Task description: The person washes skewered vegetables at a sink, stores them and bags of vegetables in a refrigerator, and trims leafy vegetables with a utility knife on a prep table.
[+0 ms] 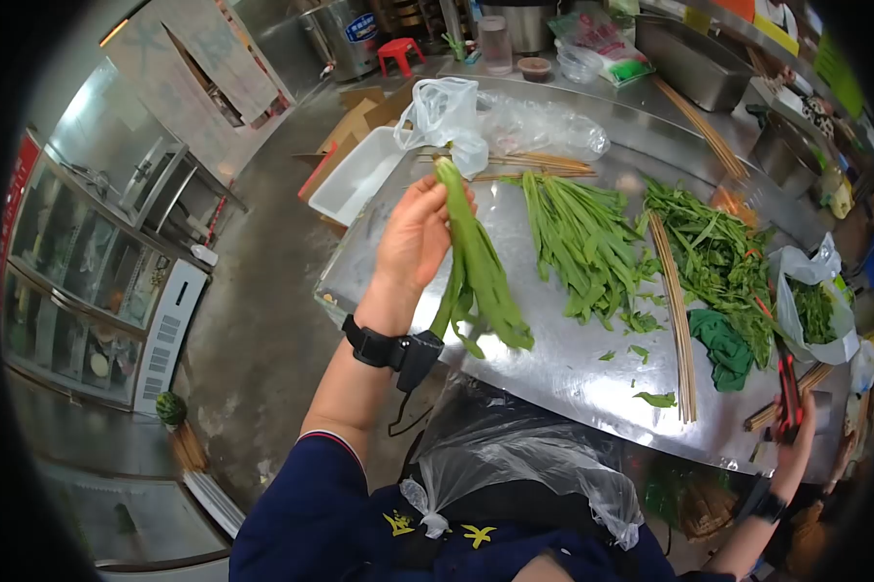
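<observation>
My left hand [415, 238] is raised over the left part of the metal table. Its fingers are closed around the pale stem end of a bunch of leafy greens [481, 276], whose long leaves hang down. Far to the right, my right hand [794, 446] is closed on a red-and-black handled tool [791, 393] pointing away from me; whether it is a knife or scissors I cannot tell. Near that tool lie a crumpled green cloth [722, 347] and some wooden skewers [762, 417].
Long-leaf greens [582, 242] lie mid-table, with a darker pile of greens [713, 242] to their right. Between them runs a row of skewers [672, 310]. A white plastic tub [355, 184] stands at the left corner. At the right is a plastic bag [813, 301] with greens.
</observation>
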The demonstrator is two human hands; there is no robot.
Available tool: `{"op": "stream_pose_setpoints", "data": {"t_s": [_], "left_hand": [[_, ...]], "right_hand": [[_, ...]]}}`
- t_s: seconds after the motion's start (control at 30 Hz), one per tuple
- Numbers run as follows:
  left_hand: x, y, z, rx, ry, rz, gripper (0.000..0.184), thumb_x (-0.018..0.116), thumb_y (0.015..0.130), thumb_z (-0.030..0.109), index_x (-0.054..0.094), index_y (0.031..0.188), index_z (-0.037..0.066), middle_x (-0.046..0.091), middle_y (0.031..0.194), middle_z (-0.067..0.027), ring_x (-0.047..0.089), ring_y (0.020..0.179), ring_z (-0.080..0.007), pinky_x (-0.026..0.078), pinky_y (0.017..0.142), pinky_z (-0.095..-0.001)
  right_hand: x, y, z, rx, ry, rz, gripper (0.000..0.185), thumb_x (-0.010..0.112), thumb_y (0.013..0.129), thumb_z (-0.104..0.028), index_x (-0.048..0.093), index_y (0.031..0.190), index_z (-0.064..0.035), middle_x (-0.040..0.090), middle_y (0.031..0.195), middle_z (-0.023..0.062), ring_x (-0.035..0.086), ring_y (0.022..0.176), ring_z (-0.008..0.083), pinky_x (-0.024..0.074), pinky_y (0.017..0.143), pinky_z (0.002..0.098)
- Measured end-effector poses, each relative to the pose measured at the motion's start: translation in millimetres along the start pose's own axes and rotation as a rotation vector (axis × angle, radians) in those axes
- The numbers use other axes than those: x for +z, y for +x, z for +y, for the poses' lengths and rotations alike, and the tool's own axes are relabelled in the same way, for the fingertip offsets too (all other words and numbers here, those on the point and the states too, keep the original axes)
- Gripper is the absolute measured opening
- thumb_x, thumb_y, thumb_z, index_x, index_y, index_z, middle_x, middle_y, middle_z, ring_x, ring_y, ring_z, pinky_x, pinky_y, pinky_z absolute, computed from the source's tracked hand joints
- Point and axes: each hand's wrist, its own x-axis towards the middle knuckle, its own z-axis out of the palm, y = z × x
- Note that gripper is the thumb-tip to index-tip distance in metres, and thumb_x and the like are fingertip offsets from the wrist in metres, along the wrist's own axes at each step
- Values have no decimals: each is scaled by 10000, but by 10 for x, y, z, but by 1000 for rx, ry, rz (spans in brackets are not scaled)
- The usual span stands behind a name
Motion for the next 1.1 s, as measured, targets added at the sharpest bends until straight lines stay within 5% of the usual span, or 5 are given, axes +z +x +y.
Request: {"op": "stream_pose_setpoints", "data": {"t_s": [0.17,0.23,0.43,0.7,1.1], "left_hand": [[140,-103,-103,-116,35,-130,268,540,858,132,512,1106,35,574,1004,-41,531,923,-133,417,860,-342],[306,-143,-185,-131,27,-204,247,581,830,111,544,1061,32,594,987,-40,541,923,-114,429,823,-290],[658,-171,-367,-235,54,-252,311,558,855,143,514,1134,12,602,980,-62,575,885,-135,466,785,-277],[749,-255,-538,-520,-4,-323,346,502,892,215,486,1160,-4,601,964,-114,607,819,-210,496,759,-339],[693,-312,-726,-624,113,-395,302,509,891,239,522,1069,-5,600,946,-108,604,854,-194,518,753,-360]], "right_hand": [[277,-897,369,-114,282,-241,308,524,862,-208,455,1106,-33,562,919,82,555,755,113,502,546,232],[1001,-1287,296,-278,222,-88,311,551,827,-152,452,1099,-37,539,890,68,527,709,126,480,552,251],[2000,-1124,122,-110,290,-738,259,556,801,-122,472,1026,-25,493,752,28,488,616,112,421,576,240],[3224,-1166,166,-585,-145,-618,212,643,759,-74,513,916,-20,552,752,16,516,619,72,423,554,218],[3303,-873,260,-514,-246,-619,229,682,711,-94,569,879,13,594,677,30,545,560,97,450,541,233]]}}
